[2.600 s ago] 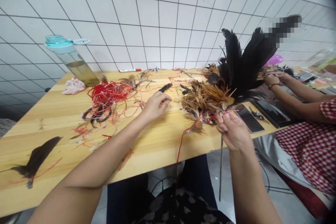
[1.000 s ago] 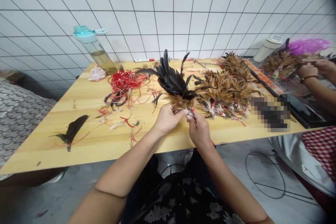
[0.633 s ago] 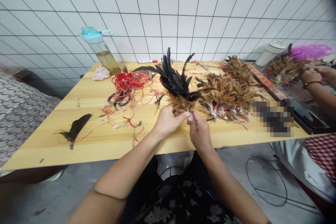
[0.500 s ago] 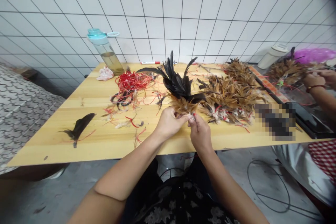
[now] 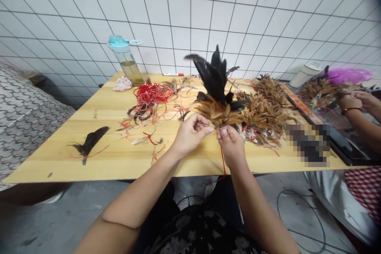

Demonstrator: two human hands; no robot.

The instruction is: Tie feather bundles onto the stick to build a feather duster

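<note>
My right hand (image 5: 232, 145) pinches the pale quill end of a feather bundle (image 5: 216, 83) in front of my body. Long black feathers stand up from its middle, with brown fluffy ones around the base. A red string (image 5: 223, 160) hangs below my right fingers toward the table's front edge. Just left of the quill end is my left hand (image 5: 193, 133), its fingers loosely curled and the thumb stretched toward the bundle. A small gap shows between thumb and fingertips, with nothing visible there. The right fingers partly hide the bundle's lower end.
Brown feather bundles (image 5: 264, 113) lie to the right on the wooden table (image 5: 119, 166). Left are tangled red strings (image 5: 151, 95), scissors (image 5: 133, 114), a black feather bunch (image 5: 89, 143) and a water bottle (image 5: 127, 63). A co-worker's hands (image 5: 354, 101) are far right.
My left hand has let go of the bundle's base and sits slightly left of it. The bundle has moved right and up in view with my right hand. A red string now hangs down.
</note>
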